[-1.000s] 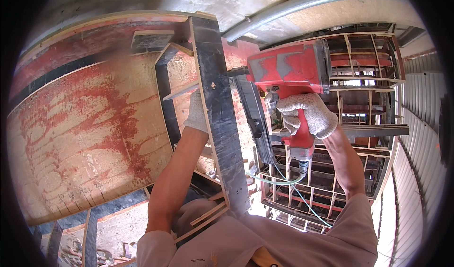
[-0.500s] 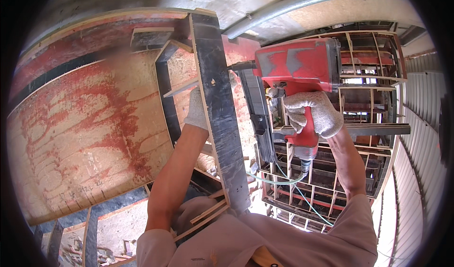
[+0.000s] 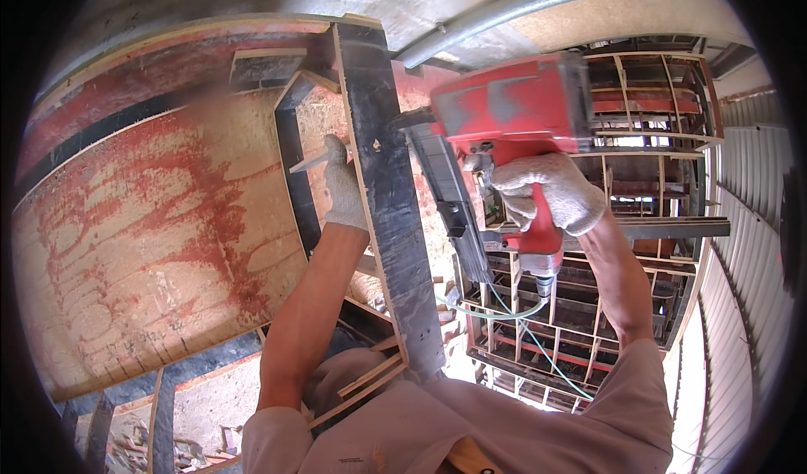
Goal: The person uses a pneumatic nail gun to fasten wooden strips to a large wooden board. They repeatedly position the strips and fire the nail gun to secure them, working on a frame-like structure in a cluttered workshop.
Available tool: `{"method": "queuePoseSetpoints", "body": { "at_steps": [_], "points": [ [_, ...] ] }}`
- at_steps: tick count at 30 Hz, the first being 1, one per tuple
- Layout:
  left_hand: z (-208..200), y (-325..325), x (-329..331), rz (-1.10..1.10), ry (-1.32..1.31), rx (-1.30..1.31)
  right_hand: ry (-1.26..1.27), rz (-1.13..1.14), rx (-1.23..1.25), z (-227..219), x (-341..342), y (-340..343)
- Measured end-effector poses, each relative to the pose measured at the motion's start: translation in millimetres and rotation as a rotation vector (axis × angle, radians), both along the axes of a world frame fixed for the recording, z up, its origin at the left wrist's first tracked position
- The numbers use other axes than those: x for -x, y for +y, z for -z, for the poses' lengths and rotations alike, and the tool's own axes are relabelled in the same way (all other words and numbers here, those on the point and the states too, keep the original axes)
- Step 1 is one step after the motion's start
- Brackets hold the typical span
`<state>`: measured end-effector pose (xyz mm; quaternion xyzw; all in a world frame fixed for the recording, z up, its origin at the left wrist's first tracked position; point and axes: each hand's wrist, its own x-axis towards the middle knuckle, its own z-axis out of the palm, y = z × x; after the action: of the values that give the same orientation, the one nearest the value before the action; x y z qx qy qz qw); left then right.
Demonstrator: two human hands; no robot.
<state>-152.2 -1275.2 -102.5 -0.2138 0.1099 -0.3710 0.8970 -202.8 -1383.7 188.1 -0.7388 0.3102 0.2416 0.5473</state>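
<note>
My right hand (image 3: 551,197), in a grey knit glove, grips the handle of a red pneumatic nail gun (image 3: 513,113). The gun's nose touches the right face of a dark upright board (image 3: 391,197). A thin green air hose (image 3: 513,314) hangs from the handle's base. My left hand (image 3: 343,186), also gloved, presses flat against the left side of the same board, partly hidden behind its edge. A thin wooden strip (image 3: 315,161) sticks out beside the fingers.
A large red-stained plywood panel (image 3: 160,230) fills the left. Stacked wooden frames (image 3: 580,323) stand at the right, by a corrugated metal wall (image 3: 748,306). A grey pipe (image 3: 521,3) runs overhead. Rubble lies at the lower left.
The nail gun and my right hand have shifted right and slightly up while the nose stays at the board. My left hand holds its place on the board.
</note>
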Motion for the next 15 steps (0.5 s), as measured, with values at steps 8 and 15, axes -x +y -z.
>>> {"method": "queuePoseSetpoints", "body": {
  "at_steps": [8,15],
  "points": [
    [-15,40,-15,0.111,-0.150,-0.250,-0.183,-0.138,-0.017,-1,36,-33],
    [-59,96,-50,0.362,-0.065,-0.158,-0.256,-0.035,-0.096,-18,115,-51]
  ]
}}
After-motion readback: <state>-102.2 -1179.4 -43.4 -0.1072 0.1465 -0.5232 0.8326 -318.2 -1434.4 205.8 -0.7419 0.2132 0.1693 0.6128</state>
